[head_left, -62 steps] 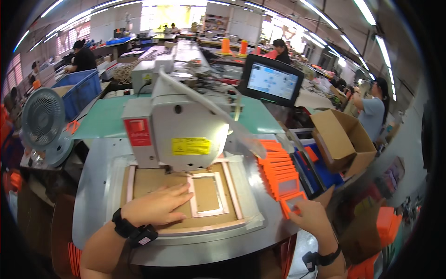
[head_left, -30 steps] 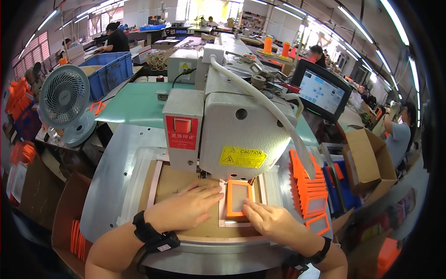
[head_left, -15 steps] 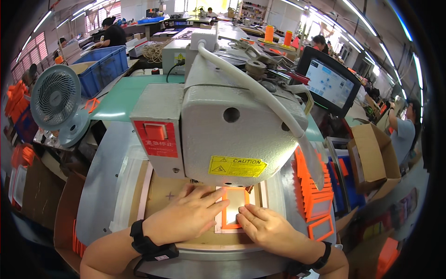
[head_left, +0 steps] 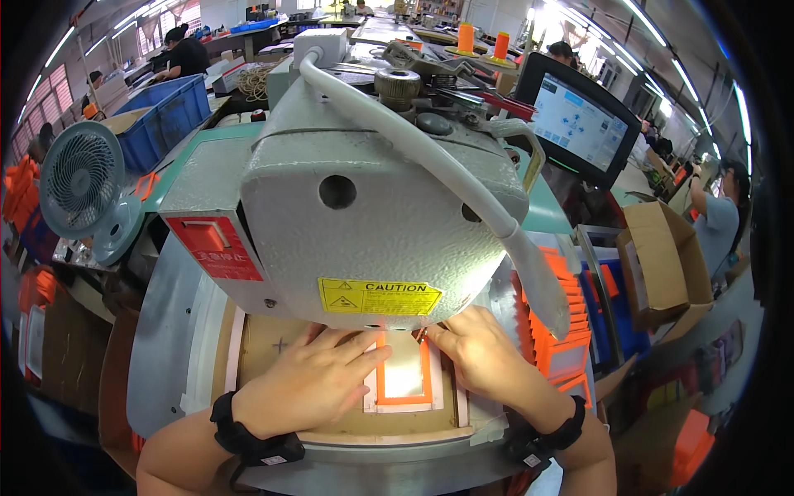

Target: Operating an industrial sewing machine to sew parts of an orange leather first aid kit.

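Pressing flat with open fingers, the left hand (head_left: 310,380) and right hand (head_left: 480,355) flank an orange frame piece (head_left: 404,379) lying in the wooden template (head_left: 265,347) under the sewing machine head (head_left: 372,223).

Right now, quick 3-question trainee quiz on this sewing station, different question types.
1. True or false: both hands, left hand and right hand, rest flat on the template board under the sewing machine head.
2. What colour is the frame piece between the hands? A orange B green C black
3. Which side of the machine is the desk fan on?

Key: 1 true. 2 A. 3 The person's left.
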The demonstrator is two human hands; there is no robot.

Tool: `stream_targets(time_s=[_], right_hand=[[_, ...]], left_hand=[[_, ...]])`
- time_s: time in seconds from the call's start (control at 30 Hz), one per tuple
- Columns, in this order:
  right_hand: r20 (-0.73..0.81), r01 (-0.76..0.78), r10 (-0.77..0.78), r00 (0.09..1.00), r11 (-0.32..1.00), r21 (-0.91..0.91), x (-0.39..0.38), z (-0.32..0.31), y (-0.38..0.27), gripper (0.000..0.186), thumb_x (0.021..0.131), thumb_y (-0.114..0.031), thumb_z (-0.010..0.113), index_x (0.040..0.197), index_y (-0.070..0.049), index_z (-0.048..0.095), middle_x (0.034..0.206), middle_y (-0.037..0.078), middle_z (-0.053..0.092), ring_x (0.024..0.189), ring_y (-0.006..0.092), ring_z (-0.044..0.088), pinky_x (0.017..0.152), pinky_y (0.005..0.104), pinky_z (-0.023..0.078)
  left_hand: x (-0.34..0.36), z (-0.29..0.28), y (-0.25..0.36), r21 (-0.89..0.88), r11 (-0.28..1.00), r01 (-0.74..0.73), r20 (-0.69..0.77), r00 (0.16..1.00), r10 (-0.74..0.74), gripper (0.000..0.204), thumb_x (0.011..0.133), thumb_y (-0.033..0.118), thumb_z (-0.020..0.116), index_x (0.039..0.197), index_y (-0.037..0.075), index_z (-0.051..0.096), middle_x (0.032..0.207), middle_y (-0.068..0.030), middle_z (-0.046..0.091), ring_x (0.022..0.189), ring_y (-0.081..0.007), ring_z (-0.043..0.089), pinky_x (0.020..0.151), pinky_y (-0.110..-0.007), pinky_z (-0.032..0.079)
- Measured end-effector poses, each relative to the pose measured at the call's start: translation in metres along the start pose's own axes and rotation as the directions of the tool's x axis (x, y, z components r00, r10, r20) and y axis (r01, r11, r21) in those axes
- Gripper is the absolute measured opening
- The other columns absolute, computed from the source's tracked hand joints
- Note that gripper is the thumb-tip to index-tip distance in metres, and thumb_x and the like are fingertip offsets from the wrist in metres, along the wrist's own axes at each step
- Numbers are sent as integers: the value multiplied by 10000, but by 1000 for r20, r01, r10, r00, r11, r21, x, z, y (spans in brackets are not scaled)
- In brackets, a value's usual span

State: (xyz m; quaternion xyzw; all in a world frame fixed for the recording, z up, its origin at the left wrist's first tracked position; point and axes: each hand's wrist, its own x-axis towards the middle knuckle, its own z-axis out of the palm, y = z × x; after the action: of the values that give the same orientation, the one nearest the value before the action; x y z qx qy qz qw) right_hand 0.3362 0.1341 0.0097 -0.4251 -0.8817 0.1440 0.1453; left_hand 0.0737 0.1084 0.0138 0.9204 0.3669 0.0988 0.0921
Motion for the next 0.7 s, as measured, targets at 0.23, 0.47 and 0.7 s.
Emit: stream_targets(time_s=[0.23,0.47,0.7], right_hand=[[-74,30,-17,997,983,183,-1,10,19,359,845,-43,686,1196,32,682,1214,192,607,1129,370,548,988,420,436],[70,109,-106,992,994,-31,-7,-10,3,495,740,-258,824,1162,-26,711,1235,125,608,1176,307,536,1041,490,409],[79,93,-80,994,978,-189,-17,-6,-8,617,735,-358,813,1233,-24,672,1304,112,582,1263,290,498,1089,639,336]], left_hand=[[-1,2,-3,-37,999,-28,-6,1000,28,550,811,151,711,1339,80,573,1507,-112,451,1304,-307,473,1089,-507,394],[-2,3,-9,-23,996,-86,-26,996,85,542,800,120,694,1334,115,600,1506,-153,439,1293,-332,477,1082,-532,397],[-16,-6,10,-37,989,-145,110,983,148,564,774,112,690,1324,224,635,1446,-145,487,1339,-354,456,1085,-642,333]])
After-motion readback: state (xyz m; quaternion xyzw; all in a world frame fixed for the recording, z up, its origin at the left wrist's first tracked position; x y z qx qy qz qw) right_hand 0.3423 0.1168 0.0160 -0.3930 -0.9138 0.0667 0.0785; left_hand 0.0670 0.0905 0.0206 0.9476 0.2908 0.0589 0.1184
